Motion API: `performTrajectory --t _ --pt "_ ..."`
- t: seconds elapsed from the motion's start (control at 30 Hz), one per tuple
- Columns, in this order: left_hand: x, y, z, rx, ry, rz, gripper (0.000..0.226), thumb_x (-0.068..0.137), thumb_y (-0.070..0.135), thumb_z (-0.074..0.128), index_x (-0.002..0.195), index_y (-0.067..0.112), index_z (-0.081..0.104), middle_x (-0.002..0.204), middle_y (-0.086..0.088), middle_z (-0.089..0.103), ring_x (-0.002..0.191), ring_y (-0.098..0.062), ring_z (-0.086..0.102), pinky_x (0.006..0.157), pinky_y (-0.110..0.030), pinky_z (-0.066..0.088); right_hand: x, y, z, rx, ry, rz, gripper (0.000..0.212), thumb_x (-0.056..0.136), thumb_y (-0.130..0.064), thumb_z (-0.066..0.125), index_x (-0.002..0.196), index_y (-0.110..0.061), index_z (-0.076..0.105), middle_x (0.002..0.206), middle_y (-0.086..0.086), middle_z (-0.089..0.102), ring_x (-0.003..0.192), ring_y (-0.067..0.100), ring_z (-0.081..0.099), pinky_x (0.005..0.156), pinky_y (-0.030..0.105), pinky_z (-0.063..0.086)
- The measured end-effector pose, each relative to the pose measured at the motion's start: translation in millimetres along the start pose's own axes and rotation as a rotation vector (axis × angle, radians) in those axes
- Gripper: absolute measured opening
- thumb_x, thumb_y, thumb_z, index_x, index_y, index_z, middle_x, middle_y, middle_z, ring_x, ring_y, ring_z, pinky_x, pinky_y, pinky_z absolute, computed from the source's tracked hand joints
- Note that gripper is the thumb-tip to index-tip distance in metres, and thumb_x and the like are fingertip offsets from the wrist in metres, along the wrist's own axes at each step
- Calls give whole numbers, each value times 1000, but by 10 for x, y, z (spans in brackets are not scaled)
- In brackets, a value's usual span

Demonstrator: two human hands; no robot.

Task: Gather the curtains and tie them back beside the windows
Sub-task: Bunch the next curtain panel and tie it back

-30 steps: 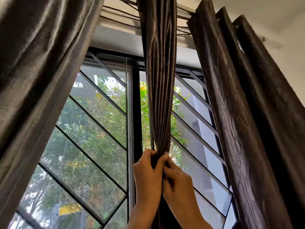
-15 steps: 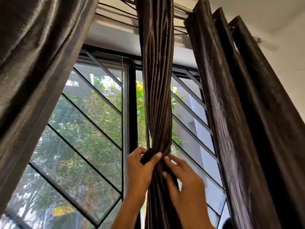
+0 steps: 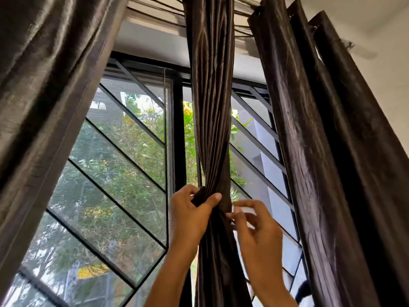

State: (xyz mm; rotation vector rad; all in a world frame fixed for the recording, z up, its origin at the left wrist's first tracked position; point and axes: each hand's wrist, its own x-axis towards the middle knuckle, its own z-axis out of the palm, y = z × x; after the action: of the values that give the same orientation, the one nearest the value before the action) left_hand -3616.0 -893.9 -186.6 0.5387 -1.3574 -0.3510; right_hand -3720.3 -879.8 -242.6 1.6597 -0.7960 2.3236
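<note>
A dark brown satin curtain [image 3: 212,107] hangs in the middle of the window, gathered and twisted into a narrow rope. My left hand [image 3: 190,216] pinches the bunched folds at the twist, thumb across the front. My right hand [image 3: 254,231] is just right of the bundle, fingers spread and blurred, fingertips at the curtain's edge; whether it holds fabric I cannot tell. A second brown curtain [image 3: 327,162] hangs in loose pleats at the right, and a greyer one [image 3: 44,96] fills the left.
Behind the curtains is a black-framed window [image 3: 177,129] with diagonal grille bars and a mesh screen; trees show outside. A curtain rod [image 3: 243,5] and cords run along the top. A white wall [image 3: 387,74] lies at the right.
Both hands have loosened from a tight joint grip. My right hand has drawn away to the right of the bundle with fingers spread, while the left keeps its pinch. The view shifted slightly.
</note>
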Motion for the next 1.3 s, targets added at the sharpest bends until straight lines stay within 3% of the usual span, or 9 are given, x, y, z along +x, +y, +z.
performTrajectory --t 0.1,0.2,0.33,0.5,0.67,0.8,0.9,1.1,1.3 --pt "-23 -1 16 -61 -16 -22 23 70 9 81 75 -2 61 69 -15 68 61 -23 66 54 -32 53 98 -13 -21 -100 -88 69 21 89 -37 60 109 -36 57 103 -18 63 96 -2 59 74 10 44" --pt "-49 -13 18 -9 17 50 21 69 14 82 73 3 64 69 -8 69 66 -22 68 61 -36 56 107 -50 9 -126 -132 28 22 91 -25 62 112 -31 64 99 -18 68 93 -6 60 75 3 40" --pt "-176 50 33 111 62 201 21 71 20 80 67 14 61 60 5 65 57 0 63 54 -13 45 13 -47 64 -278 -85 -106 31 91 -8 60 116 -25 67 101 -15 67 91 0 61 77 8 44" --pt "-181 59 15 147 68 221 25 73 18 79 65 19 56 61 7 64 57 1 61 51 -10 41 154 -39 -43 127 -240 268 16 95 -10 50 96 -21 61 89 -8 70 82 5 67 73 21 51" --pt "-134 29 -41 161 89 196 30 73 14 79 61 21 52 60 11 61 55 3 59 47 -5 35 381 80 -308 53 -361 235 21 80 -8 73 94 -23 70 77 0 71 66 9 68 64 17 51" --pt "-62 -63 -54 76 56 118 21 72 12 80 67 14 59 66 6 66 59 0 63 50 -9 42 440 187 -380 46 -571 448 34 81 -16 73 108 -30 59 96 -7 71 74 2 70 59 11 47" --pt "-26 -82 -32 -22 -32 32 17 71 10 80 74 6 63 69 -1 70 61 -7 67 56 -20 51 461 242 -346 -60 -579 313 30 86 -17 68 114 -28 65 111 -12 69 92 1 67 72 12 50" --pt "-24 -33 -87 -184 -117 -75 18 74 3 76 83 -6 64 79 -15 72 70 -21 69 64 -28 58 461 264 -394 -89 -669 268 13 85 -25 68 98 -28 71 94 -1 74 97 5 66 93 29 49" --pt "13 -92 -114 -12 -69 -9 15 73 11 79 77 6 66 75 -6 73 71 -18 71 69 -38 58 513 119 -492 -258 -631 228 25 87 -34 62 77 -13 68 68 1 65 67 16 62 68 34 46"
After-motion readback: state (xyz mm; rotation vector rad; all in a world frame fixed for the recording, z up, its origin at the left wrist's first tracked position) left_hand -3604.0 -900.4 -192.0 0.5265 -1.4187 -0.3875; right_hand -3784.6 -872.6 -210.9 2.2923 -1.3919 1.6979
